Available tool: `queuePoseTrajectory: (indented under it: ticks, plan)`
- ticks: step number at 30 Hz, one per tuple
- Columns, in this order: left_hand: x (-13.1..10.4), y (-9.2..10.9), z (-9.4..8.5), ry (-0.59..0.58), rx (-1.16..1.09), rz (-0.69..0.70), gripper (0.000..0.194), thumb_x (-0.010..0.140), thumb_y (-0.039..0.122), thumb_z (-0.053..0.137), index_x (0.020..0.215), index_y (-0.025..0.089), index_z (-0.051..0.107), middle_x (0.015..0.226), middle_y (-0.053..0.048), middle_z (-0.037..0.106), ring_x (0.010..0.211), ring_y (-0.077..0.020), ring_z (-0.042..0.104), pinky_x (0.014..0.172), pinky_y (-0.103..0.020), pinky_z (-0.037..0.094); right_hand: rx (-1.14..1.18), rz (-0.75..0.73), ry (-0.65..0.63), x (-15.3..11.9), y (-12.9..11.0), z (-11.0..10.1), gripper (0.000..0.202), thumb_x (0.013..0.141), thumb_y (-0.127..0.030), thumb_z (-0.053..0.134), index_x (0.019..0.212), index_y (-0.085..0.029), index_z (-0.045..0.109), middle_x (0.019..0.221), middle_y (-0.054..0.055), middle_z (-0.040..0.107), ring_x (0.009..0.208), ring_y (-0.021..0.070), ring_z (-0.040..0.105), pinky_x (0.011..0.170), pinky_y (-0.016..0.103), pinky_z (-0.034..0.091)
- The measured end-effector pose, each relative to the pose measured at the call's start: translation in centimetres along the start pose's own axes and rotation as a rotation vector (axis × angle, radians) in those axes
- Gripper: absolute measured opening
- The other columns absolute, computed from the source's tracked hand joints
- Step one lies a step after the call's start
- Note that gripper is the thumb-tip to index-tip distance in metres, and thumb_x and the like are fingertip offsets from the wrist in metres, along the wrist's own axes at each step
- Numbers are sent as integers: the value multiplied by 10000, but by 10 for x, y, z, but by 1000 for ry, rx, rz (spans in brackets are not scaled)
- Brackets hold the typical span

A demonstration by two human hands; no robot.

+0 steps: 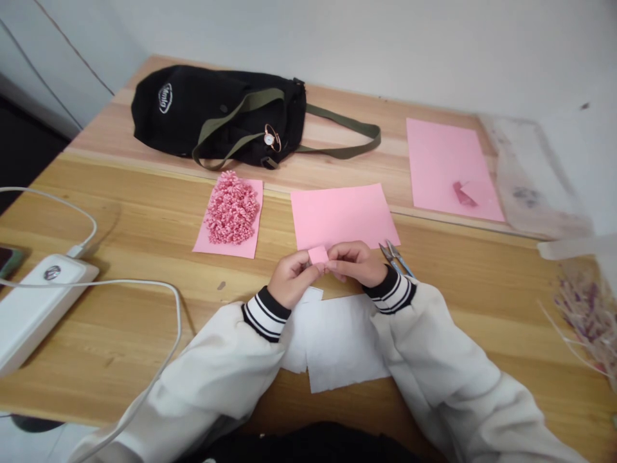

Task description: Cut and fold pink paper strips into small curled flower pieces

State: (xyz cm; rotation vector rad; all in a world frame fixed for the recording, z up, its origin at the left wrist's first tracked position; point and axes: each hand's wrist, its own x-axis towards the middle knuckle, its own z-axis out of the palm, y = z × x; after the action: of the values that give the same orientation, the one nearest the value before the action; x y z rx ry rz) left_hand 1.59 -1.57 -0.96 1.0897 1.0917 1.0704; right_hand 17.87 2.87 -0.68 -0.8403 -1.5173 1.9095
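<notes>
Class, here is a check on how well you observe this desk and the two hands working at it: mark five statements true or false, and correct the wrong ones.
1. The left hand and the right hand both touch a small pink piece of paper. True.
2. The heap of pink bead-tipped strands lies directly on the bare wood. False: a pink paper sheet lies beneath it.
3. A round-faced watch rests on the black fabric bag. True.
4. The metal snips with blue handles are held in the fingers of the left hand. False: they lie beside the right hand, unheld.
5. A white cable plug meets the white power bank. True.
</notes>
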Motion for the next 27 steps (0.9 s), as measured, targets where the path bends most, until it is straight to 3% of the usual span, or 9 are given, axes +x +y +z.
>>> queuePoseTrajectory:
  ticks: [27]
  plan:
    - [-1,3,-2,-39,-15,-4,206,704,327,642,647,135,591,530,22,497,519,-92,436,511,-232,344,-53,4,15,-1,-9,1,349,724,-445,671,628,-131,550,448,-57,453,400,56,373,418,205,278]
